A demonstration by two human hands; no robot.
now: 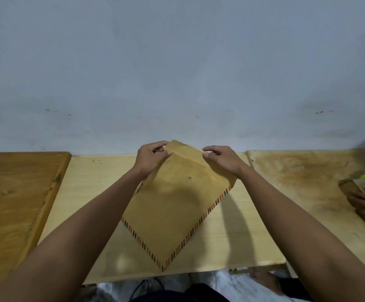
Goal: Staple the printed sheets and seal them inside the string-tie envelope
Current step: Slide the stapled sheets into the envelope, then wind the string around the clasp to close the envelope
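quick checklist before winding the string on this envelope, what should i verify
1. Flap folded down over the envelope: ok, creased at the top.
2. Left hand holds the flap corner: ok, pinching.
3. Right hand holds the other end of the fold: ok.
4. Lower string button exposed: ok.
5. String free to wind: cannot tell, too small to see.
6. Stapled sheets inside: cannot tell, hidden.

Two hands, left (152, 159) and right (221, 159), pinch the flap of a brown envelope (172, 214) tilted over the table (94, 192), near its far edge.
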